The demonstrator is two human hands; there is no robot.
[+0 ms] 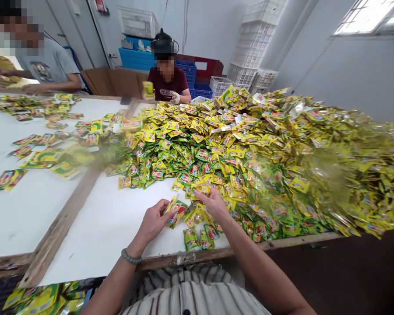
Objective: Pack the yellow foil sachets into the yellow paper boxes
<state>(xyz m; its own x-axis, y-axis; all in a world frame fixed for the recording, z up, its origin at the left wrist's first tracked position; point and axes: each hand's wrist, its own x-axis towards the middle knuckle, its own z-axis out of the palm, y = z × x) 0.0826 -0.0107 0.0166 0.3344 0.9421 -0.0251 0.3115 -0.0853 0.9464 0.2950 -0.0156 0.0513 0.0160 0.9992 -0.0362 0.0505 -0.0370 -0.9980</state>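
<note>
My left hand [156, 220], with a beaded bracelet [131, 257] at the wrist, is closed on a few small packets [177, 213], green and yellow with red fruit pictures. To its right, my right hand [213, 202] pinches a yellow packet [202, 189] at the near edge of the big pile. Loose yellow packets [195, 215] lie between the two hands. Two green packets [191, 239] rest close to the table's front edge. Beyond my hands rises a heap of green packets [180, 153], merging into a larger yellow heap [236, 127].
A wooden divider [65, 214] splits the white table [118, 214]. Flat packets [42, 157] lie scattered left of it. Below the front edge sits a container of packets [46, 299]. One person [170, 83] sits opposite, another [52, 65] at far left. White crates [249, 48] stand stacked behind.
</note>
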